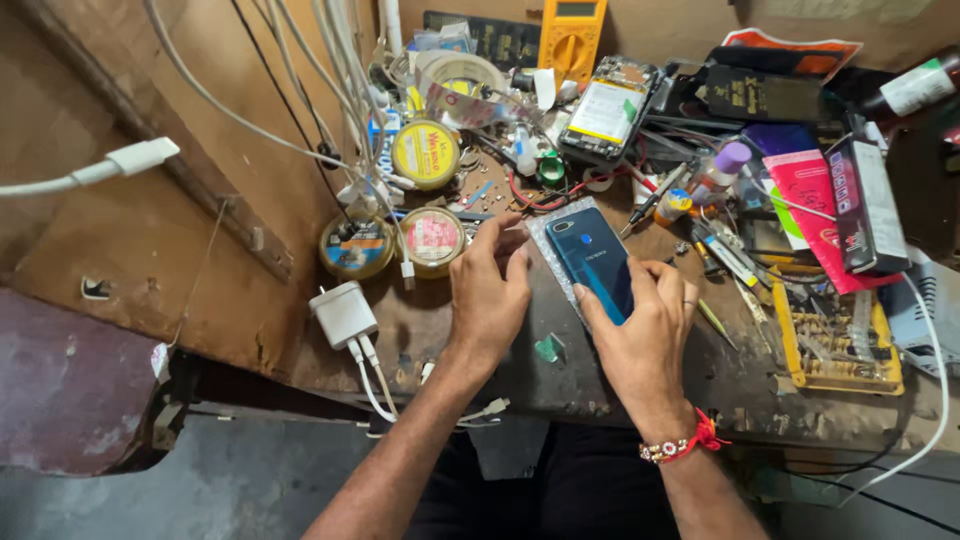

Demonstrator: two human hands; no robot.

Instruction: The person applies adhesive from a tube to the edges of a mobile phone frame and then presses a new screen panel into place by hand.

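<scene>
Bare forearms; ring on right hand (643,330); red thread, beaded bracelet (682,445) at wrist.

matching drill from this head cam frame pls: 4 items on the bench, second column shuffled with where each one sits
Things:
1. blue phone
2. yellow multimeter
3. white charger block
4. yellow parts tray

Places:
A. far edge of the bench, top centre of the view
B. right side of the bench, near its front edge
C. between the left hand and the right hand, on bubble wrap
D. left of the left hand, cables running from it

Pairs: 1-C, 2-A, 3-D, 4-B
</scene>
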